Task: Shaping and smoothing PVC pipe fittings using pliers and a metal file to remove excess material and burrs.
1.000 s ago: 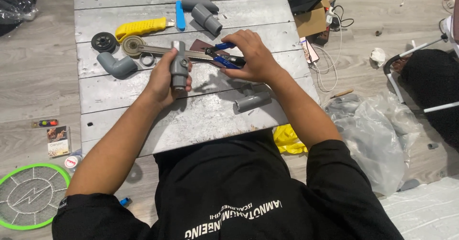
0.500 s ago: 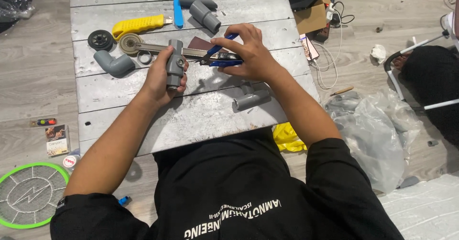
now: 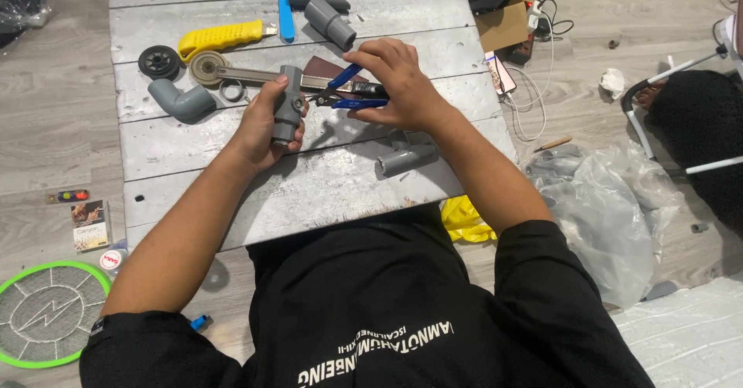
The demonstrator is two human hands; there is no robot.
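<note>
My left hand (image 3: 261,129) grips a grey plastic pipe tee fitting (image 3: 288,103) upright above the grey plank table (image 3: 232,194). My right hand (image 3: 404,86) holds small blue-handled cutting pliers (image 3: 347,94), whose jaws point left and touch the side of the fitting. Beneath both hands lie a long metal tool with a round wheel end (image 3: 209,68) and a dark brown flat piece (image 3: 321,67).
On the table lie a grey elbow fitting (image 3: 182,100), a black wheel (image 3: 159,61), a yellow-handled knife (image 3: 220,37), a blue strip (image 3: 286,15), another grey fitting (image 3: 325,13) and a short grey pipe piece (image 3: 408,159). Clear plastic bags (image 3: 604,202) and a green racket (image 3: 46,311) lie on the floor.
Both hands stay close together over the table. The pliers' jaws have closed in on the fitting's side, and the view has shifted slightly.
</note>
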